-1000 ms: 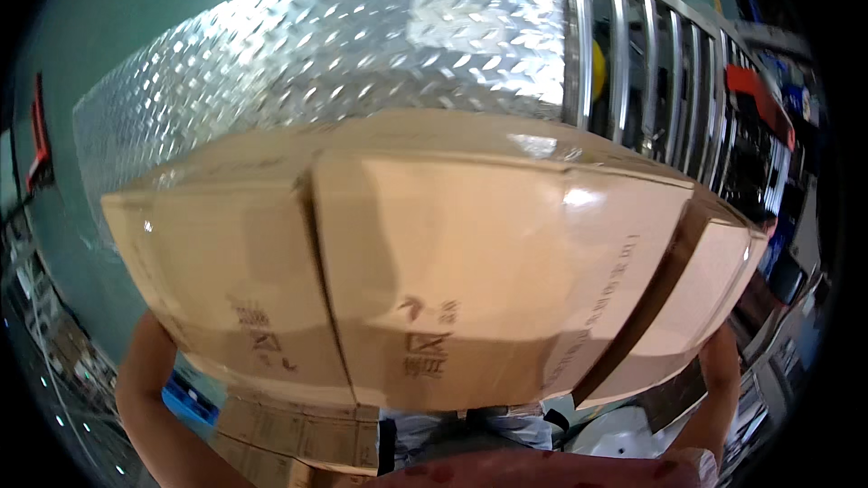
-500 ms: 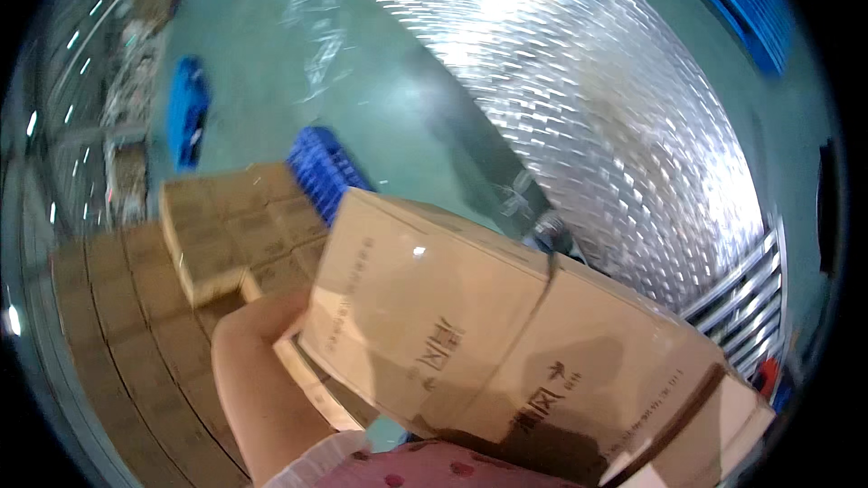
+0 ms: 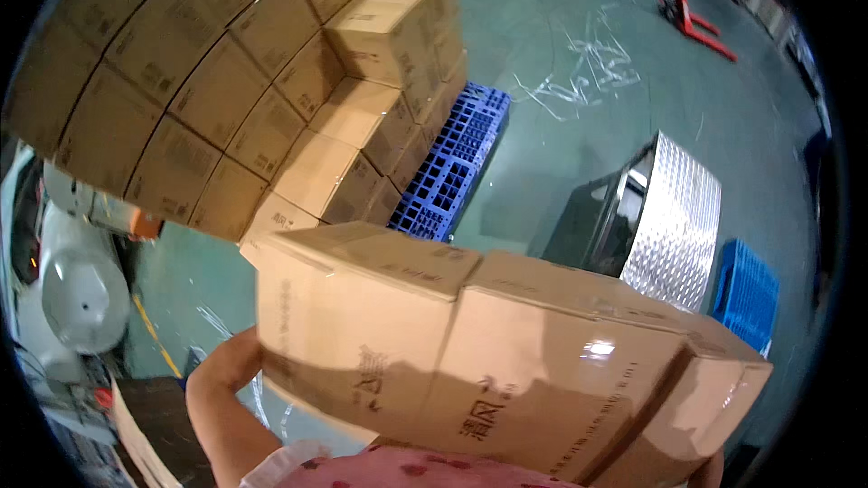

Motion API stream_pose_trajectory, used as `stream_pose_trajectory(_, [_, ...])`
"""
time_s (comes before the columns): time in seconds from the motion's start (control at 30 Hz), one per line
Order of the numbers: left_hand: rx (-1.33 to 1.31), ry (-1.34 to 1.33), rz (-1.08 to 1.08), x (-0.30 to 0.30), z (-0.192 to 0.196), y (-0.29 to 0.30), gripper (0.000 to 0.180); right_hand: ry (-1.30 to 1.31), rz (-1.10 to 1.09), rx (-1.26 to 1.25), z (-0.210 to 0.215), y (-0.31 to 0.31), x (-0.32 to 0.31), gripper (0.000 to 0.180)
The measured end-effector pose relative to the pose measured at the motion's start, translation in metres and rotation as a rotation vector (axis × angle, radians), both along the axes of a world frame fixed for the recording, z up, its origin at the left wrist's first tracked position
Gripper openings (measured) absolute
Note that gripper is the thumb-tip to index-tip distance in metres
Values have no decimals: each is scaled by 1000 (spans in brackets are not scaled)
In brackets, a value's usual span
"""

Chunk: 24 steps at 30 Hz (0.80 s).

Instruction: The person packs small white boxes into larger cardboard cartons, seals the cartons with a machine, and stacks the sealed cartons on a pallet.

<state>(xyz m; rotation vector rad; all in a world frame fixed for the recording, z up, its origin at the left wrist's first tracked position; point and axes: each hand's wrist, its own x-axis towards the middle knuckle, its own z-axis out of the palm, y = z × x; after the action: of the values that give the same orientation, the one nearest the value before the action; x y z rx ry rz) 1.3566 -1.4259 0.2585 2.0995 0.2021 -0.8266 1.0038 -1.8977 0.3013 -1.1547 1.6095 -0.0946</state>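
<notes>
A row of brown cardboard boxes [image 3: 362,307] is held against my front, side by side, with printed faces turned toward me. My left hand [image 3: 250,348] grips the row's left end; its fingers are hidden behind the cardboard. Of my right arm only a sliver shows at the lower right, where my right hand [image 3: 709,472] supports the other end, its fingers out of sight. Just beyond the carried boxes rises a stack of similar cartons [image 3: 217,81], stepped lower on its near right side. That stack stands on a blue plastic pallet [image 3: 448,167].
A metal platform with a silver tread-plate top [image 3: 674,226] stands to the right, beside another blue pallet [image 3: 746,294]. Loose clear strapping [image 3: 583,72] lies on the green floor. Farther off is a red pallet jack [image 3: 701,32]. White equipment [image 3: 86,298] stands at the left.
My view has swung leftward, bringing the carton stack and its pallet closer ahead. The tread-plate platform now appears smaller and farther right. The boxes remain in my hold.
</notes>
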Motion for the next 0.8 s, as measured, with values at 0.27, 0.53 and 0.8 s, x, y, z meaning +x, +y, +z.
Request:
stream_pose_trajectory(0.27, [27, -23, 570, -44, -4, 104, 41, -3, 426, 6, 66, -34, 211, 37])
stream_pose_trajectory(0.53, [107, -70, 1020, -72, -20, 128, 40, 7, 874, -117, 76, -57, 421, 37])
stream_pose_trajectory(0.8, [132, -62, 1321, -56, -46, 89, 39, -93, 1570, -516, 72, -15, 682, 44])
